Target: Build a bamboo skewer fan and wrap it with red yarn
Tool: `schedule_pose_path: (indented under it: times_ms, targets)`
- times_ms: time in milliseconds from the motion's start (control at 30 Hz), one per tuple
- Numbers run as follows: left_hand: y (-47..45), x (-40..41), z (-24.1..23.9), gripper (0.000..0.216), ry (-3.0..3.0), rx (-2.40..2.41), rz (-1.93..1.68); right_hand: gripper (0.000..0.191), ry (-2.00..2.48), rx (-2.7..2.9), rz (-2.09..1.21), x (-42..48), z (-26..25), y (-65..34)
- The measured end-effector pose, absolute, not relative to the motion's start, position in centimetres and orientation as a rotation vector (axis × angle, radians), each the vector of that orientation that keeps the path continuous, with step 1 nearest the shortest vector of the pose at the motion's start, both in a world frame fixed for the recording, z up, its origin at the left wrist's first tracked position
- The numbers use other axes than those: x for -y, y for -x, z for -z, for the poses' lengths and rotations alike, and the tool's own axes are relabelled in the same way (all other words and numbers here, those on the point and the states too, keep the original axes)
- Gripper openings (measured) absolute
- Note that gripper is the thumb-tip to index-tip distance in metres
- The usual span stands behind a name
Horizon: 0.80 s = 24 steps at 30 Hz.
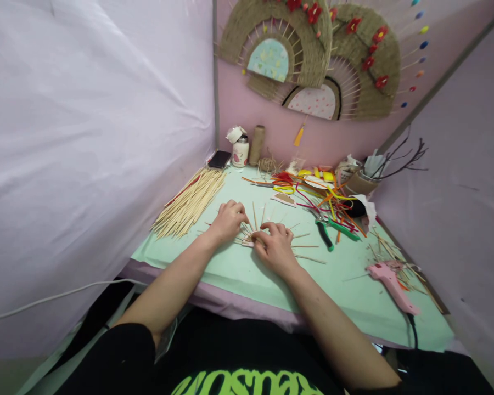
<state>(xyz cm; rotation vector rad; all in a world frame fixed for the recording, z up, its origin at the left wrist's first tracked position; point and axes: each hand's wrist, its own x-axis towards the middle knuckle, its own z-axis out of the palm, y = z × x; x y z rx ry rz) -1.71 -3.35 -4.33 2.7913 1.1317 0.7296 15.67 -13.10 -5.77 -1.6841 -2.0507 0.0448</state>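
Left hand [230, 222]: bent over the near-left part of the work, thumb and forefinger narrowed toward each other.
Right hand [276, 246]: curled low over the middle, fingers bent inward, apart from the left hand.
Grip: at this size it could not be told whether either hand pinched a stick or only touched one.
Stick fan [250, 240]: lay flat between and beneath both hands, its thin sticks spreading outward past the fingers on either side.
Stick bundle [191, 203]: loose and pale, left of the left hand and a little beyond it.
Pliers [325, 236]: beyond the right hand and to its right, green-and-black handles spread.
Glue gun [395, 288]: pink, well to the right of the right hand, nozzle toward it.
Fuzzy stems [332, 206]: red, orange and yellow, heaped beyond the pliers.
Scissors [284, 190]: straight beyond the right hand, yellow handles showing.
Jar [240, 151]: beyond the left hand at the table's [230, 280] far edge, between a phone [219, 159] and a twine roll [257, 145].
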Motion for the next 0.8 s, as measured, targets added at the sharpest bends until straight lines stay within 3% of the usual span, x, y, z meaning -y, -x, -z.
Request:
schedule_pose_path:
  times_ms: [200, 300, 533, 800]
  targets:
    - [1.6, 3.5, 4.2, 0.031, -2.74, -1.195, -0.756, 0.022, 1.61, 1.972, 0.036, 13.1, 5.9, -15.9]
    - [1.9, 3.3, 4.0, 0.037, -2.647, -1.308, -0.98, 0.029, 1.477, 1.812, 0.157, 13.1, 5.9, -16.2]
    - [3.3, 3.1, 3.0, 0.032, -2.423, -1.38, -1.519, 0.019, 1.292, 1.546, 0.266, 13.7, 5.3, -16.4]
    - [3.8, 3.5, 2.9, 0.036, -2.279, -1.333, -1.775, 0.016, 1.333, 1.551, 0.257, 14.0, 5.0, -16.3]
